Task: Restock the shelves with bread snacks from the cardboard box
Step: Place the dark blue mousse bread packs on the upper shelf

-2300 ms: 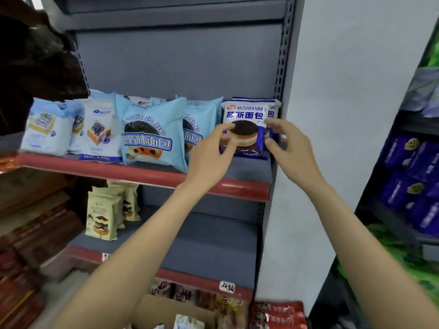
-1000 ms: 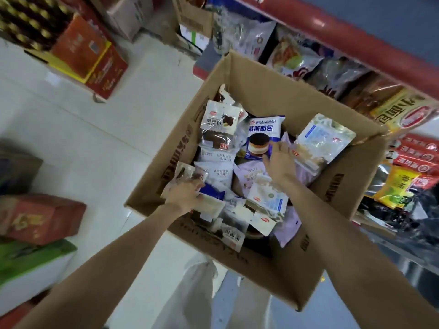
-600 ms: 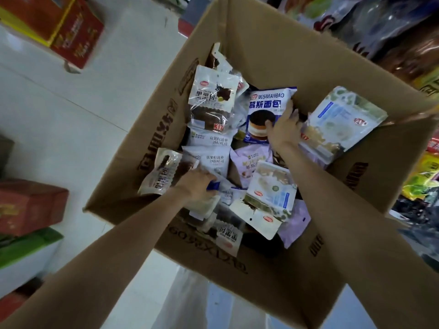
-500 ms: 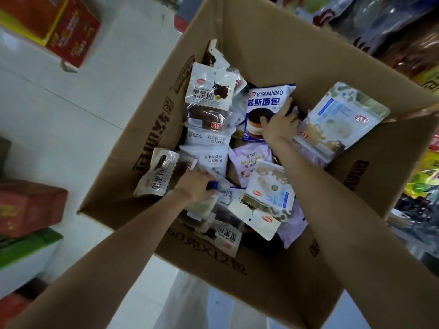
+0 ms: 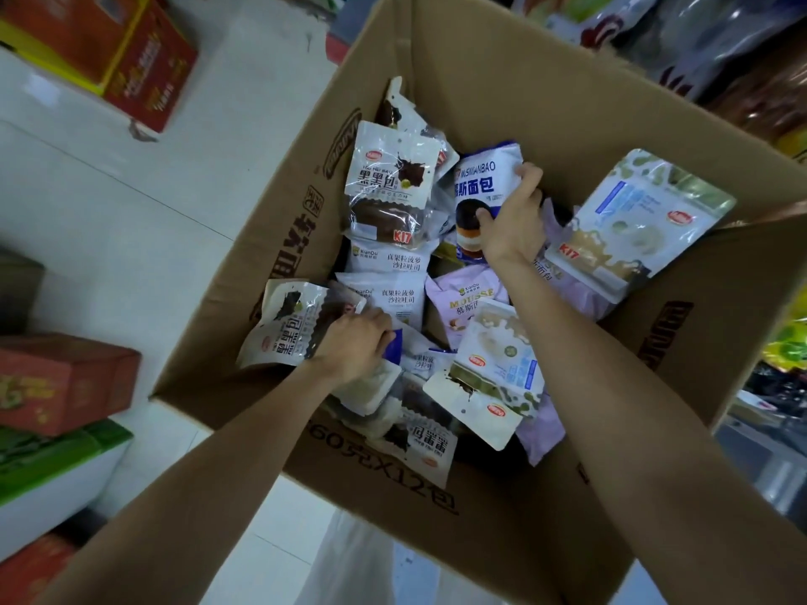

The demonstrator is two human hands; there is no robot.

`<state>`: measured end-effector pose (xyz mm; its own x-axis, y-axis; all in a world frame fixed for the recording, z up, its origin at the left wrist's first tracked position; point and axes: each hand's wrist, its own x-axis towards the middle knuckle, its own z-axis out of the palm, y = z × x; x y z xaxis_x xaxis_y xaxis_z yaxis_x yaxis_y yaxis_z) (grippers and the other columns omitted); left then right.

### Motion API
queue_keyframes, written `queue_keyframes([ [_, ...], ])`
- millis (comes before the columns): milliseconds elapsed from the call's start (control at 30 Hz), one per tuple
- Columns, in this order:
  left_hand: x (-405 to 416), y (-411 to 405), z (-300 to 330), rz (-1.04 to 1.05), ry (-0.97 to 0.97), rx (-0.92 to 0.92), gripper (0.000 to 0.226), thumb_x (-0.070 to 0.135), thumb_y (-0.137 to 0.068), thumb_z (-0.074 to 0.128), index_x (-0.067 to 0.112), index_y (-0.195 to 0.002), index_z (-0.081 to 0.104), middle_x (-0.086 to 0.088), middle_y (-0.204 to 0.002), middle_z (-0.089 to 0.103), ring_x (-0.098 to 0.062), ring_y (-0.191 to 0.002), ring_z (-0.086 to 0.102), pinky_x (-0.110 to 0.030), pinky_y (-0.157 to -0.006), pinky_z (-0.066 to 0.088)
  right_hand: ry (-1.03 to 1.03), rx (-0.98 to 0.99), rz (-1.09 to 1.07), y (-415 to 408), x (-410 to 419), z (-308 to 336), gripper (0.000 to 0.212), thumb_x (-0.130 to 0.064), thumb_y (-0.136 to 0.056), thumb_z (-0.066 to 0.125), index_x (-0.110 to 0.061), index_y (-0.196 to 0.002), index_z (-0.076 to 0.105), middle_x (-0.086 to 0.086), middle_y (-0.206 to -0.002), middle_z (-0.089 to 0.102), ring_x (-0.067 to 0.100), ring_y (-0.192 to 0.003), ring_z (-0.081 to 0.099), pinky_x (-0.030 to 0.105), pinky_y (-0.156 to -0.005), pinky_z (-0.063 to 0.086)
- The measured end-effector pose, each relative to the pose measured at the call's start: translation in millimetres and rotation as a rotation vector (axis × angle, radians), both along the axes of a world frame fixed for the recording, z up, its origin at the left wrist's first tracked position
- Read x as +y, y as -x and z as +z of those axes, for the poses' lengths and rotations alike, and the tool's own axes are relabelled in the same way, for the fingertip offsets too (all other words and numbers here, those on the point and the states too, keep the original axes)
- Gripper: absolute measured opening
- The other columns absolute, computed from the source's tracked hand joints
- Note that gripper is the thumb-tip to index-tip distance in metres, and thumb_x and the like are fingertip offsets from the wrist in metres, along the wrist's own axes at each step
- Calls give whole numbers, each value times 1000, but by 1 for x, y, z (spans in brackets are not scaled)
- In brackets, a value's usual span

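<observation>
Many bread packets fill the cardboard box (image 5: 493,76), my right hand (image 5: 515,224) now pinching the blue-and-white packet (image 5: 484,185) it only touched before, left hand (image 5: 356,342) curled around a dark-blue packet (image 5: 392,342).

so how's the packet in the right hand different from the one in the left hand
The right hand grips a white and dark blue packet showing a round dark-topped cake; the left hand holds a white packet with black splashes. The blue packet stands nearly upright at the far side of the cardboard box; the black-splashed one lies tilted against the box's left wall. Both are sealed snack packets still inside the box.
</observation>
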<state>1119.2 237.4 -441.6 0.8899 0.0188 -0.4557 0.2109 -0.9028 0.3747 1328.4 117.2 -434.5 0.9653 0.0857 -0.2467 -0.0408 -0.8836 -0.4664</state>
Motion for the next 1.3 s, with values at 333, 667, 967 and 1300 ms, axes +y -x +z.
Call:
queue_keyframes([
  [333, 15, -11, 87, 716, 497, -324, 28, 33, -101, 36, 12, -90, 50, 4, -73, 54, -6, -67, 55, -31, -65, 45, -555, -1, -249, 69, -83, 135, 69, -16, -84, 70, -10, -141, 31, -1, -133, 49, 0, -118, 45, 13, -97, 38],
  [667, -2, -33, 209, 986, 1427, -467, 25, 22, -97, 43, 23, -80, 61, -1, -92, 64, -20, -92, 56, -41, -83, 40, -875, 197, -442, 122, -141, 230, 62, -16, -77, 72, -18, -130, 42, -2, -122, 60, 13, -114, 58, 39, -97, 49],
  [967, -29, -70, 318, 748, 1314, -650, 16, 25, -95, 46, 19, -83, 54, 9, -85, 65, -9, -79, 56, -27, -71, 41, -1054, 106, -429, 122, -177, 319, 59, -21, -76, 70, -20, -129, 45, -6, -118, 65, 9, -108, 62, 41, -97, 49],
  [1300, -81, -134, 461, 11, 194, -1048, 36, 42, -95, 36, 16, -97, 60, -1, -90, 68, -16, -86, 56, -28, -75, 34, -1012, -138, -201, 91, -252, 436, 68, -34, -71, 68, -29, -133, 41, -9, -112, 66, 5, -99, 65, 30, -85, 54],
])
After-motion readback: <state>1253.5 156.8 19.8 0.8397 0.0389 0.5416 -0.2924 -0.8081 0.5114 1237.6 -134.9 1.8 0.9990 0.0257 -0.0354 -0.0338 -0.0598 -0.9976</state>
